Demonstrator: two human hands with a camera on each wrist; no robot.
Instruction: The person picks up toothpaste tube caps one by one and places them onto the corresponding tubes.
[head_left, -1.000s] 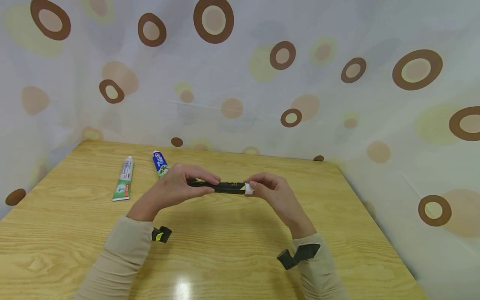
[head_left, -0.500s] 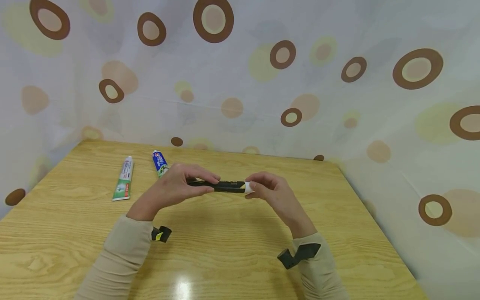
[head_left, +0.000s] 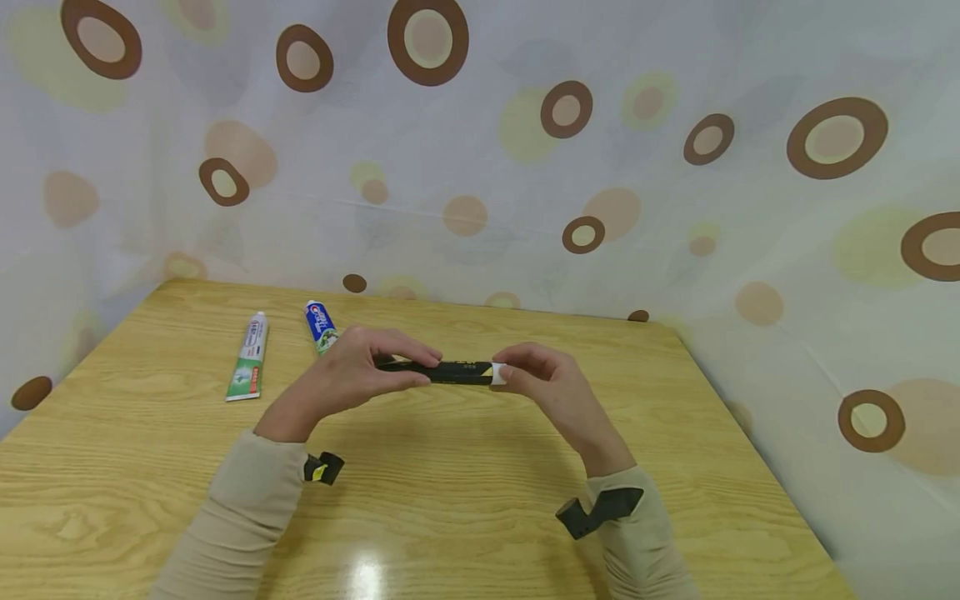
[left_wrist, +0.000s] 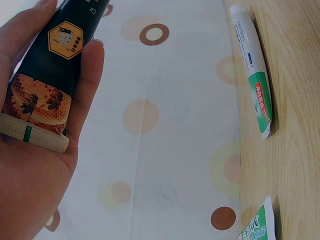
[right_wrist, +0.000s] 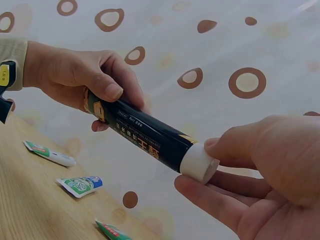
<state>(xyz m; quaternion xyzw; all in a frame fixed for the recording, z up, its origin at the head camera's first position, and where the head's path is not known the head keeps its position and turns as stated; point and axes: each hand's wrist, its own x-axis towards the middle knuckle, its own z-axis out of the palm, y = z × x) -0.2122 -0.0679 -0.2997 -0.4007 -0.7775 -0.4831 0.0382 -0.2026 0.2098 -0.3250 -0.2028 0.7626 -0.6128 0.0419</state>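
With the black tube (right_wrist: pixel 145 129) raised above the worktop (head_left: pixel 450 508), the two-handed grip appears complete, the left hand (head_left: pixel 348 371) grasping the tube and the right hand (head_left: pixel 553 387) pinching the white cap (right_wrist: pixel 197 163) at its end; whether tightening or loosening remains cannot be told.

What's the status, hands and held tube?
Left hand gripping dark tube; right hand pinching its white cap. Tube above table. Other toothpaste tubes lying apart, not in the way.

Black tube (right_wrist: pixel 144 131) (white cap (right_wrist: pixel 198 162) on), held near-level, midair.
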